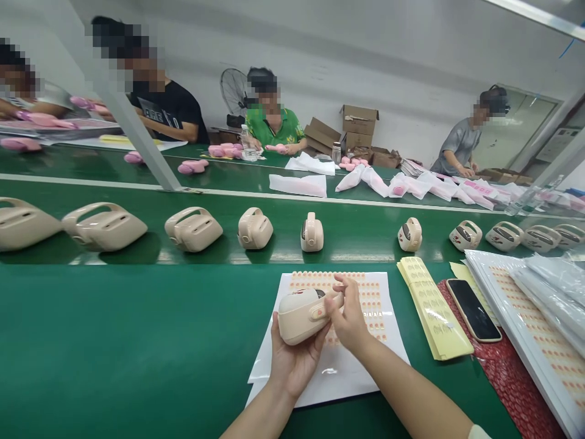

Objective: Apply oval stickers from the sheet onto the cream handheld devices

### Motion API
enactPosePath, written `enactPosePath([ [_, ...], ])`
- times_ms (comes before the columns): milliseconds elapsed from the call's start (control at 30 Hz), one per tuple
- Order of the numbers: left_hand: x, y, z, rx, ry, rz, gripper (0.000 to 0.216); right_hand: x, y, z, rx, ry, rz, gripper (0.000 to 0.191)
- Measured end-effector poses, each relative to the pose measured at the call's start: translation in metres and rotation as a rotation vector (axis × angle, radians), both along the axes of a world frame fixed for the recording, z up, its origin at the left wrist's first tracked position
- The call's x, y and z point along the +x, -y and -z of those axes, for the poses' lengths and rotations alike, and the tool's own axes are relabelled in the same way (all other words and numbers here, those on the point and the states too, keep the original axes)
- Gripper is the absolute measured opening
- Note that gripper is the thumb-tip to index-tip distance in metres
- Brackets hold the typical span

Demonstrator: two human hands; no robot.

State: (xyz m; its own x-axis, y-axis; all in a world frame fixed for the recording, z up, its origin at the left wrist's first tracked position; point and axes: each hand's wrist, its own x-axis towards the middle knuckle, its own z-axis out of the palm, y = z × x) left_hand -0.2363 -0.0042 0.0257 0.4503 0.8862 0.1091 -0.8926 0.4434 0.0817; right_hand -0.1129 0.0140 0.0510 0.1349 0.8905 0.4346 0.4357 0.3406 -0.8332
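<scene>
My left hand [292, 360] cups a beige plastic device with a handle [301, 314] from below, just above a white sticker sheet [338, 372] lying on the green table. My right hand [347, 314] is pinched against the right end of that device, thumb and fingers pressed at its handle, where a small orange sticker shows. Rows of small orange stickers [372, 299] cover the sheet's far part.
A row of similar beige devices [194, 228] stands along the green conveyor [356, 241]. To the right lie yellow backing strips [434, 311], a black phone [473, 310] and stacked sticker sheets [539, 329]. Other people work across the far belt among pink parts and cardboard boxes.
</scene>
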Motion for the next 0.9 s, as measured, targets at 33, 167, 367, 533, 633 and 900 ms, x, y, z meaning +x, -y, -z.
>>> enactPosePath([
  [33,-0.001,0.0,-0.001,0.031,-0.02,0.01,0.056,0.009,-0.006,0.0,-0.04,-0.005,0.02,0.032],
  [167,-0.01,0.0,-0.004,0.067,-0.171,0.025,0.051,0.06,-0.035,0.002,-0.253,0.098,0.167,0.031],
  [367,-0.014,0.0,-0.015,0.091,-0.684,-0.174,0.092,0.09,-0.053,0.015,-0.336,0.116,0.166,0.008],
  [533,0.002,0.006,-0.027,0.185,-1.1,-0.44,0.096,0.084,-0.043,-0.009,-0.328,0.034,0.093,0.006],
  [633,0.006,0.006,-0.026,0.298,-1.203,-0.516,0.081,0.072,-0.023,-0.038,-0.318,0.0,-0.118,0.006],
  [900,-0.002,-0.006,-0.017,0.453,-1.126,-0.378,0.068,0.038,0.017,-0.07,-0.315,0.171,-0.318,0.01],
])
